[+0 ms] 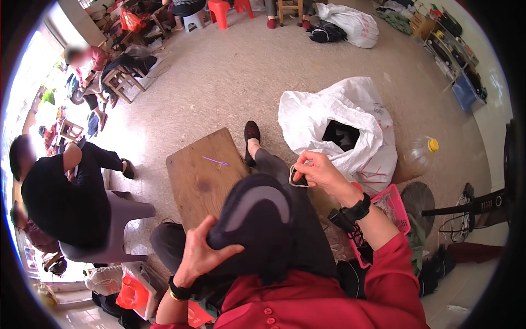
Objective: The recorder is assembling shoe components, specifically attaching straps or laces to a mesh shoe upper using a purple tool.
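Nearest on my feed lies a red shirt (307, 301), with three round red buttons (268, 311) showing. Just past it, over dark trousers (312, 236) and off the near right part of the wooden board (192, 164), I have one dark, rounded, cap-like cloth piece (260, 236) with a smooth, curved grey band. The left hand (204, 253) grasps its left edge, thumb laid over the cloth. The right hand (318, 171), to the right of the board, pinches one thin pale loop (291, 175) between thumb and fingers, beside a small dark piece (299, 179); whether those two are joined I cannot tell. On the board's flat, grained top, near a round dark stain, I see one slim purple strand (215, 161). Right of the board I count one pink plastic basket (404, 219); left of it, a person in black (66, 197) sits on one grey plastic stool (129, 208). Farther right of the board slumps a crinkled white sack (339, 104), dark cloth (341, 135) in its mouth, its red printing too small for me to read. Well beyond the board stand two red plastic stools (219, 15) and a second white sack (356, 27).
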The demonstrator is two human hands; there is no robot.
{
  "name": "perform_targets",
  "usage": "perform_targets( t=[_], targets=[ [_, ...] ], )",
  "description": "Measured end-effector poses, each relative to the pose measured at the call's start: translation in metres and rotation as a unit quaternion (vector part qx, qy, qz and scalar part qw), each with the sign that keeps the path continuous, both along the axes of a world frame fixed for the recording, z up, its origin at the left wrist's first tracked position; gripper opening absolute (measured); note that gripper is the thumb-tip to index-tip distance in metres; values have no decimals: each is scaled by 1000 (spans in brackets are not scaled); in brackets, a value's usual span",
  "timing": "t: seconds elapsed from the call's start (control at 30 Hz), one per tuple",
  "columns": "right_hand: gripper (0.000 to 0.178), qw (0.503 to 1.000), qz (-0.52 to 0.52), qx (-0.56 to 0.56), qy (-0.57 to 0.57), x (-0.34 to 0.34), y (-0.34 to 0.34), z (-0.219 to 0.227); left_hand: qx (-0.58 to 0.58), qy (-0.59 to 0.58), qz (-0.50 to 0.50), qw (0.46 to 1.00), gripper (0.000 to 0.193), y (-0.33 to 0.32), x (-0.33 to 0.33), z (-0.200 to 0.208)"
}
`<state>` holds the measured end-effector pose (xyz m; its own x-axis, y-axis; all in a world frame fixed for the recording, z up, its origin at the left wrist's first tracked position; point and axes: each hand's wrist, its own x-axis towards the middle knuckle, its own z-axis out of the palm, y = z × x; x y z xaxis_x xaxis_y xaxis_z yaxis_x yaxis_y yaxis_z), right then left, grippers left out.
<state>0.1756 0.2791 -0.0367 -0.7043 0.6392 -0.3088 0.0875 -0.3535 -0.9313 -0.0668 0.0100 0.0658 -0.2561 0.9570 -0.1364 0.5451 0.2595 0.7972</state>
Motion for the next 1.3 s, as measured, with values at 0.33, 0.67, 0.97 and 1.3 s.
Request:
perform_targets(
  t=[0.33, 0.67, 0.97, 1.3],
  targets=[
    [18, 992, -109, -54, -41, 79, -28, -1, 8, -268, 248, 931, 50, -31, -55, -39],
    [19, 982, -130, -4, -140, 193, -84, 20, -20, -283, 327, 901, 65, -51, -80, -87],
    [22, 902, -365, -21, -229, 327, -130, -135, -20, -273, 320, 907, 68, -55, -85, -94],
    [18, 754, -487, -21, -441, 359, -183, -233, -33, -254, 326, 910, 68, -62, -96, -95]
  ],
)
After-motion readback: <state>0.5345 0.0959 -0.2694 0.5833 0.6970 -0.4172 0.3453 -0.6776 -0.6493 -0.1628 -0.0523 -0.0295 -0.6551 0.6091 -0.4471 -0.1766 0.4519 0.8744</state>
